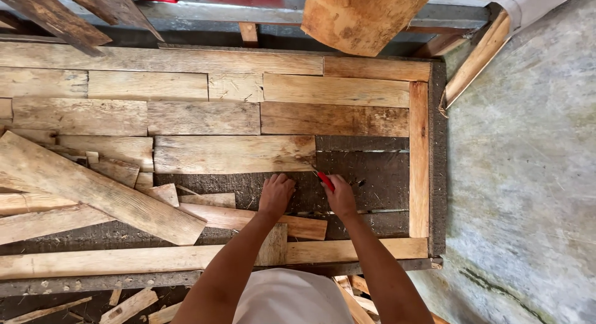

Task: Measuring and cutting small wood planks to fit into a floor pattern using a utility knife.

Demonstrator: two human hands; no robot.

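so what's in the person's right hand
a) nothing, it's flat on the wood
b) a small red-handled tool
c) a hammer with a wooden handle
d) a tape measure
b: the right hand grips a small red-handled tool, its tip at the dark board by the fitted wood strip.

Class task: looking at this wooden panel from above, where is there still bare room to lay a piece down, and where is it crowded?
Bare dark backing shows right of the last-laid plank, bounded by the upright right strip, where the right hand holds a red tool. A strip lies open by the left hand. The left side is crowded with loose boards.
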